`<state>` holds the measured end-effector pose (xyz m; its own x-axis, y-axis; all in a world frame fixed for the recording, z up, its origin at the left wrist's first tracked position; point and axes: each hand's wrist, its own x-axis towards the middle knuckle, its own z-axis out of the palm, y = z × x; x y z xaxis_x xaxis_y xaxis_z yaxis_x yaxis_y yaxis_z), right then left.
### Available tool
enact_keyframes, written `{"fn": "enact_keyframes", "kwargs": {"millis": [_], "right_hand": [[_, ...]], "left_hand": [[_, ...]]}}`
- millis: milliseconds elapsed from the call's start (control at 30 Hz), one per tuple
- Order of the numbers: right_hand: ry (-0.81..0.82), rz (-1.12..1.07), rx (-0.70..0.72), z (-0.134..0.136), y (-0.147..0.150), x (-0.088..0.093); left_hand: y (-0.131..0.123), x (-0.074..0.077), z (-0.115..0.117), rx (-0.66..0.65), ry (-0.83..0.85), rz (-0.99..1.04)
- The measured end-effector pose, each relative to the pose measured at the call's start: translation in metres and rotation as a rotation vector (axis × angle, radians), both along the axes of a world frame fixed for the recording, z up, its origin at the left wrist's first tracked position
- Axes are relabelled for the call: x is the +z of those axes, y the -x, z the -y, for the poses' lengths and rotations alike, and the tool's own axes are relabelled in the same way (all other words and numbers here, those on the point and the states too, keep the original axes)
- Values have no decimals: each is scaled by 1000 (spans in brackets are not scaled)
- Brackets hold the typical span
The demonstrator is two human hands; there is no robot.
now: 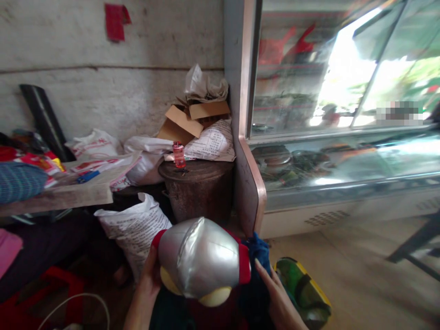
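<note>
A shiny silver stuffed toy with red ends and pale yellow pads underneath is held up at the lower middle of the head view. My left hand is closed around its left side, by the red end. At the other side, my right hand grips a dark blue plush cloth that lies against the toy's right red end. Whether the cloth is joined to the toy I cannot tell. The fingers of both hands are partly hidden.
Ahead stands a rusty drum with a pink bottle on top. A printed white sack leans before it. A glass display case fills the right; a green-yellow basket sits below. Another person's checked sleeve rests left.
</note>
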<state>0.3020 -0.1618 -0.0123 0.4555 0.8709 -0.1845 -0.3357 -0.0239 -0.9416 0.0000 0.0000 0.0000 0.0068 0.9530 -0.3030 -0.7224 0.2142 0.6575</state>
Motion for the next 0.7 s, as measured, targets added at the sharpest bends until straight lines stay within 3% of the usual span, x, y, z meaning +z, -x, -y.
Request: {"fn": "enact_keyframes", "kwargs": {"millis": [167,367,600,700], "right_hand": [[61,-161,-1,-39,-23,27],[41,-176,15,-68,-33,40],[57,-161,13,-96,-38,31],[76,-158,12,-103,-39,23]], "left_hand": [[4,6,23,49,-104,-93],[-10,15,38,173,-100,-111],[-15,-12,30,87,-160,-122],[-18,-14,28,91,-155,-132]]}}
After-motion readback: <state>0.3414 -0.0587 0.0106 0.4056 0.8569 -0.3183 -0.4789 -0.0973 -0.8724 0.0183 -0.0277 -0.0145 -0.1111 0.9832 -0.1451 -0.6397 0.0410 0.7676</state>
